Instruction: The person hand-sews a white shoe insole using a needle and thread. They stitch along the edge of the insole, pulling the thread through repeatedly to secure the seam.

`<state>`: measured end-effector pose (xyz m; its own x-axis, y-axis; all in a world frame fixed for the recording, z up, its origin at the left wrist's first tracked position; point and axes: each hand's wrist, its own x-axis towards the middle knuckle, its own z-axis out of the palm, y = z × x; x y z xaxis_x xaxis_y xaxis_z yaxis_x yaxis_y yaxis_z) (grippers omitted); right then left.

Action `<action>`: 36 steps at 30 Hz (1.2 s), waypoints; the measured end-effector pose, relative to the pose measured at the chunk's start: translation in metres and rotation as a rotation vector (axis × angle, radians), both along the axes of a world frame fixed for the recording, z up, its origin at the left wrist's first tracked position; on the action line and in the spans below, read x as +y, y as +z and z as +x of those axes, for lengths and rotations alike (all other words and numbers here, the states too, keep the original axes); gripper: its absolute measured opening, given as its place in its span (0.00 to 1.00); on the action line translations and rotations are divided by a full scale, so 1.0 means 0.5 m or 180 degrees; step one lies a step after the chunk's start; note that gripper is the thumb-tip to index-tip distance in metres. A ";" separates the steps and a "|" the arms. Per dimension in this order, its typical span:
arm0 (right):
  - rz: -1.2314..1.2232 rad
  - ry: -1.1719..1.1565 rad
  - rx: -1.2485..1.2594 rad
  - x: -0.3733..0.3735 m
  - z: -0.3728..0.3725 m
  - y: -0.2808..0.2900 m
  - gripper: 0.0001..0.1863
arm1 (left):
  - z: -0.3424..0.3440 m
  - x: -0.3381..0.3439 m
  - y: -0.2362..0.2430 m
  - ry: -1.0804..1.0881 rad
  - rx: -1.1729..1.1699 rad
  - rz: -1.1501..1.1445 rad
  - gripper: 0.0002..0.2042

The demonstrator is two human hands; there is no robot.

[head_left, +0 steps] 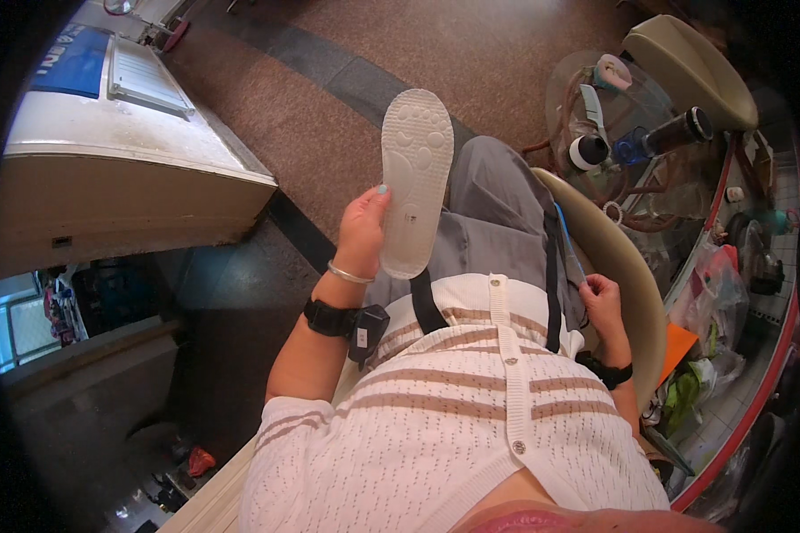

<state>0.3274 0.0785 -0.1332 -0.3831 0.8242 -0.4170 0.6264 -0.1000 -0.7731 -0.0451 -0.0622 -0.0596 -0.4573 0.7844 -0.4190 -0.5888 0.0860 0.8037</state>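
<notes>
A cream-coloured shoe insole [415, 182] stands up over my lap, its textured face with raised pads toward me. My left hand [363, 233] is closed on its left edge, thumb lying across the face and the other fingers hidden behind. Beside my right thigh my right hand [603, 300] is low, its fingers pinched together at the lower end of a thin light-blue strip [571, 238]. That strip runs up along my grey trousers [493, 235], next to the chair's edge. What the strip belongs to I cannot make out.
I sit in a beige chair [636, 284]. At the right a round glass table [560, 98] bears a white-topped cup [588, 152], a dark bottle [680, 131] and a pink-and-green container [612, 73]. A white-topped counter [142, 133] stands at the left. Plastic bags [716, 293] lie at the far right.
</notes>
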 end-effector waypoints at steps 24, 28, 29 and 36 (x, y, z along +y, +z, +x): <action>-0.1134 -0.0503 0.3632 0.052 -0.306 0.182 0.05 | 0.110 0.072 0.059 -0.1505 -0.0611 0.0178 0.18; -0.1181 -0.0659 0.3637 0.049 -0.298 0.172 0.04 | 0.106 0.082 0.035 -0.1589 -0.1271 0.0085 0.18; -0.1147 -0.0652 0.3617 0.049 -0.296 0.171 0.04 | 0.106 0.086 0.033 -0.1595 -0.1371 0.0074 0.18; -0.1030 -0.0567 0.3577 0.053 -0.288 0.167 0.05 | 0.095 0.070 -0.015 -0.2076 0.2269 0.0760 0.15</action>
